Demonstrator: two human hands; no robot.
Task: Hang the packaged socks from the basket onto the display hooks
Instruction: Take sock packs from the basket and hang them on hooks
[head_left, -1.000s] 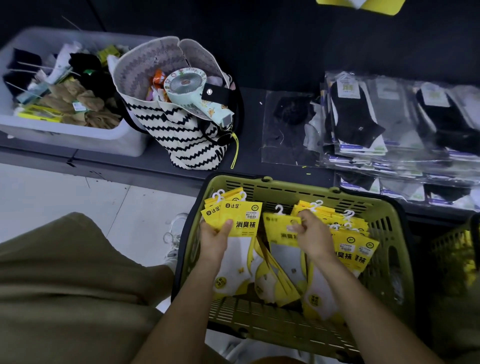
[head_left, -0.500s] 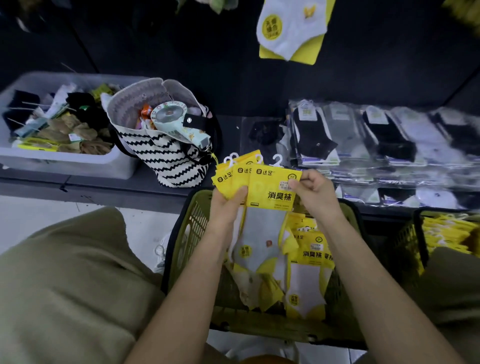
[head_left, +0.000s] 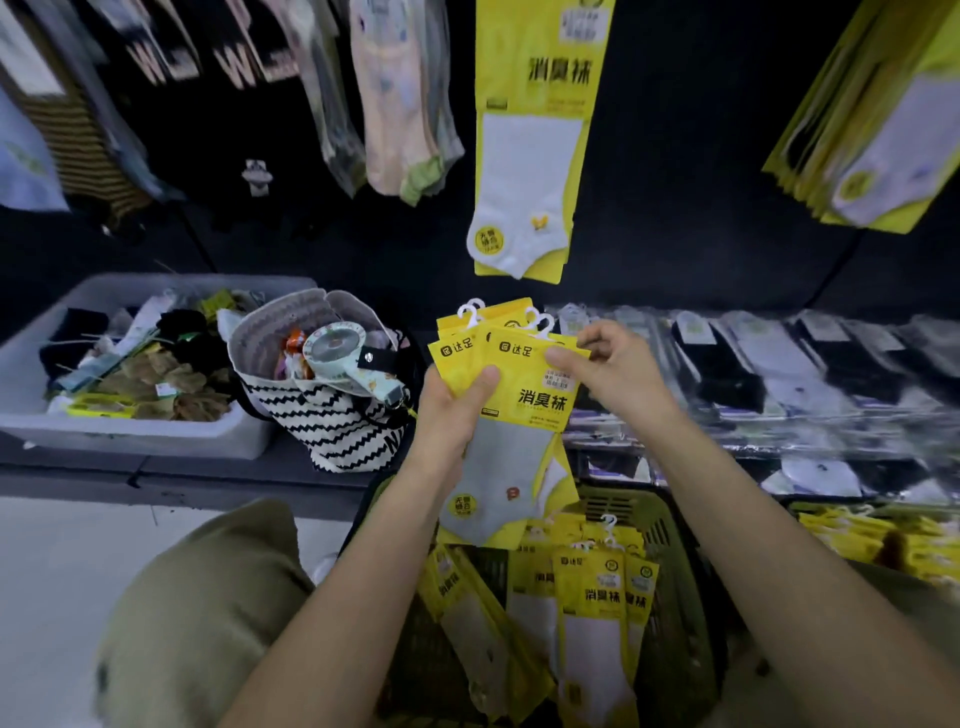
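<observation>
My left hand (head_left: 451, 415) grips a fanned stack of yellow sock packs (head_left: 524, 410) with white plastic hooks on top, held above the green basket (head_left: 644, 512). The front pack shows a grey sock. My right hand (head_left: 610, 371) pinches the top right corner of that front pack. More yellow sock packs (head_left: 597, 597) lie in the basket below. One yellow pack with a white sock (head_left: 530, 156) hangs on the dark display wall straight above my hands. A thick row of the same yellow packs (head_left: 878, 135) hangs at the upper right.
A zigzag tote bag (head_left: 337, 415) with a small fan stands left of my hands, beside a white bin (head_left: 130, 431) of loose socks. Clear-wrapped socks (head_left: 779, 364) lie on the ledge at right. Other sock packs (head_left: 395, 104) hang upper left. A second yellow-filled basket (head_left: 872, 540) sits far right.
Both hands lifted the stack of yellow packs out of the basket and up toward the display wall. The view tilted up, bringing the hanging packs into sight.
</observation>
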